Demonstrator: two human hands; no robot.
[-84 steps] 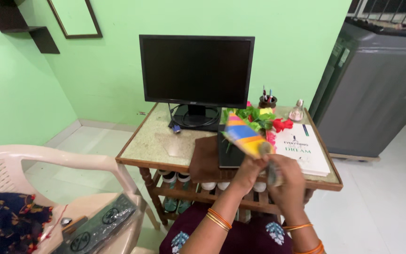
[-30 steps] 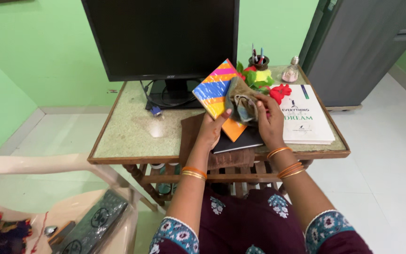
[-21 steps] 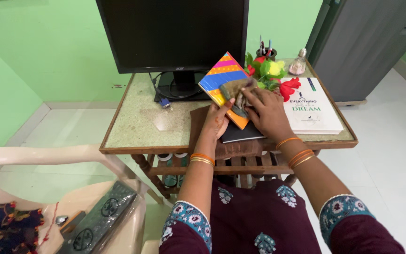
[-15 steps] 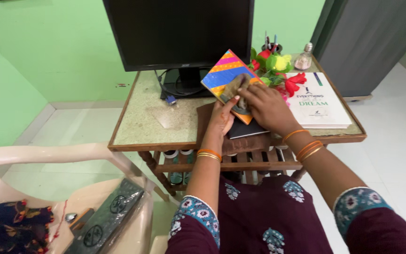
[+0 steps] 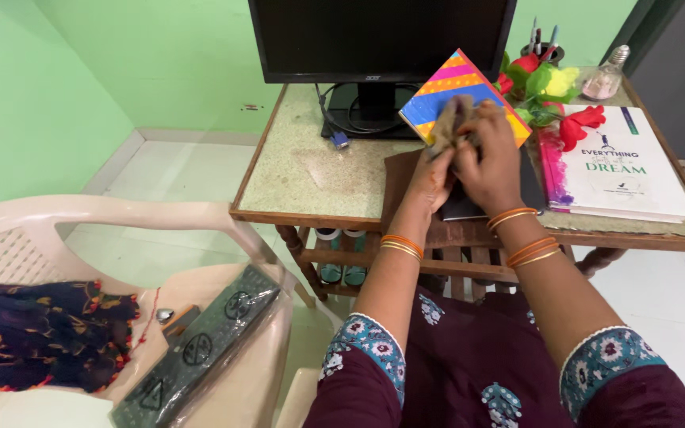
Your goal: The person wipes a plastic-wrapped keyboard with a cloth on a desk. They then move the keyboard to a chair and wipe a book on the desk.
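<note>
- Both hands have bunched together since a moment ago; right hand [image 5: 491, 154] clutches the brown cloth [image 5: 447, 119] on the striped notebook [image 5: 455, 85].
- Left hand [image 5: 430, 170], just beside it, grips the notebook's lower edge.

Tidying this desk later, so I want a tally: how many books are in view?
3: a striped book held up by the left hand and right hand; a white book at the table's right; a black book under the hands. Others may be hidden.
</note>
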